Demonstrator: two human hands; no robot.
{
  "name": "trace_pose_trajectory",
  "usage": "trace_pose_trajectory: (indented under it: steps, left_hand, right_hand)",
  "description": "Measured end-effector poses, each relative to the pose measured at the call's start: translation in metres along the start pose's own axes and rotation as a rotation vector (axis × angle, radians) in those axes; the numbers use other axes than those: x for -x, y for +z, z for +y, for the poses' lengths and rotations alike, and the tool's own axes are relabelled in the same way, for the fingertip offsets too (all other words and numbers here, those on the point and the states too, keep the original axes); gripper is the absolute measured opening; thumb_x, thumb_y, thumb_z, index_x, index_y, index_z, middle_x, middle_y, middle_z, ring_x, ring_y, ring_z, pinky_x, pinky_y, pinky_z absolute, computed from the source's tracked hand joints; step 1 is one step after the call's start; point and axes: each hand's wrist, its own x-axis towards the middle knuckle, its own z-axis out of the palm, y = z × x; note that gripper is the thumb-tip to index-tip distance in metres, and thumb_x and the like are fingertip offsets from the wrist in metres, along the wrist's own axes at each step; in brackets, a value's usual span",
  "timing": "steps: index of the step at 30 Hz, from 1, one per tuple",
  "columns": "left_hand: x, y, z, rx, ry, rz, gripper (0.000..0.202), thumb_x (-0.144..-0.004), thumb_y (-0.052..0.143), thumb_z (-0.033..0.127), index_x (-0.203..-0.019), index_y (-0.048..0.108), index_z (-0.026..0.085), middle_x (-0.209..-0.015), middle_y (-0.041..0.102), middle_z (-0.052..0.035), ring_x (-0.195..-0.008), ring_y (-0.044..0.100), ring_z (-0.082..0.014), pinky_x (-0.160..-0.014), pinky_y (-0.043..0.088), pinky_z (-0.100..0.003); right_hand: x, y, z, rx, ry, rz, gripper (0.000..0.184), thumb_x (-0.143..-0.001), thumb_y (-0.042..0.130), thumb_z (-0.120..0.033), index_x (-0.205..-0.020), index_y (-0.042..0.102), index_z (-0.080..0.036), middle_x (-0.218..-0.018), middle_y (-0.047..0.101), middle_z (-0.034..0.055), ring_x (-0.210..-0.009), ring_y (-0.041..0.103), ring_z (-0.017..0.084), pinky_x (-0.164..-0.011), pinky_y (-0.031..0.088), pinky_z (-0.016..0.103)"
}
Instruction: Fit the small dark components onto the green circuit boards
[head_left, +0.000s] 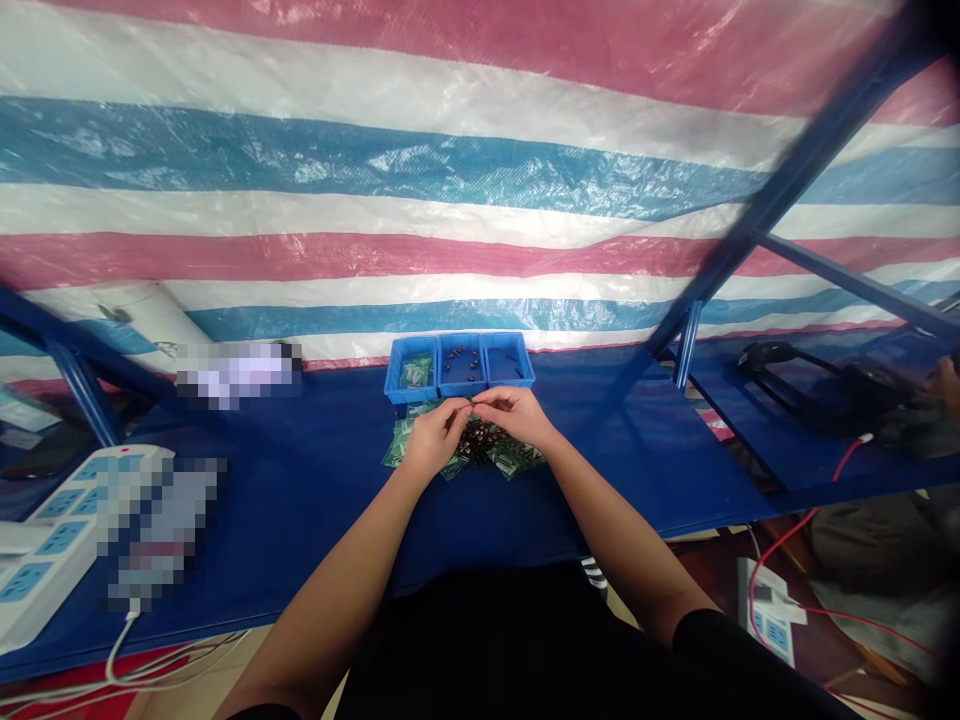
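Note:
My left hand (pixel 433 437) and my right hand (pixel 514 412) meet over a small heap of dark screws (pixel 478 440) and several green plastic bags (pixel 510 460) on the blue table (pixel 300 480). Both hands have their fingers pinched together, fingertips almost touching, around something too small to make out. Just behind the hands stand three small blue bins (pixel 459 364) side by side: the left one holds a green bag, the middle and right ones hold a few dark small parts.
A white power strip (pixel 52 540) lies at the table's left front with a cable hanging down. Blue metal frame bars (pixel 757 210) cross on the right. A striped tarp (pixel 420 180) hangs behind. Red wires (pixel 787 540) and another power strip lie on the floor right.

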Motion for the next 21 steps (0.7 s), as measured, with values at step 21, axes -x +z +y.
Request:
trace_pose_trajectory:
  steps: [21]
  left_hand:
    - [-0.0004, 0.0036, -0.0026, -0.018, 0.016, 0.068, 0.028, -0.092, 0.050, 0.040, -0.111, 0.061, 0.021, -0.063, 0.061, 0.0030, -0.053, 0.057, -0.0101, -0.056, 0.044, -0.020]
  right_hand:
    - [-0.0009, -0.0016, 0.0029, 0.013, 0.002, 0.016, 0.033, -0.072, 0.072, -0.043, -0.094, 0.072, -0.018, -0.082, 0.072, 0.0052, -0.071, 0.066, 0.016, -0.068, 0.054, 0.029]
